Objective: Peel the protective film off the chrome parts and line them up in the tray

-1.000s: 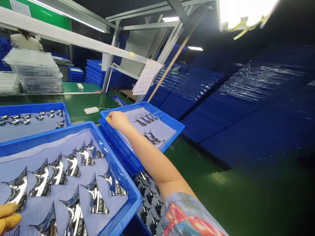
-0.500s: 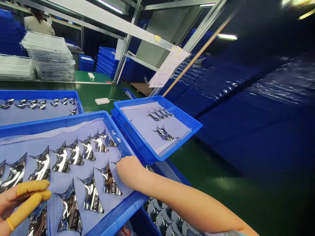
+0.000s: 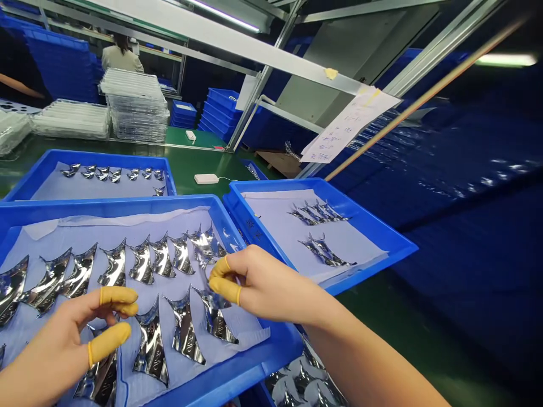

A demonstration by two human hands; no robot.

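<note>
Chrome-like curved metal pieces with pointed corners lie in rows on the white liner of a blue tray (image 3: 203,390). My right hand (image 3: 254,282), with yellow finger cots, is over the tray's right side. Its thumb and fingers pinch a shiny metal piece (image 3: 207,267), partly hidden by the fingers. Just below that hand lies a front-row piece (image 3: 219,322). My left hand (image 3: 80,333), also in yellow finger cots, hovers at the lower left with thumb and fingers apart and nothing between them. Under it a metal piece (image 3: 99,376) is partly covered.
At right a second blue tray (image 3: 373,268) holds several metal pieces, with another tray behind at left (image 3: 106,155). Below right are more pieces (image 3: 303,376). A white box with a cable (image 3: 206,179) lies on the green table. Beyond are clear plastic tray stacks (image 3: 136,107) and a person (image 3: 122,59).
The view has swung left, so the trays appear farther right. My right hand has turned, bringing its finger cots into sight. My left thumb has spread from the fingers.
</note>
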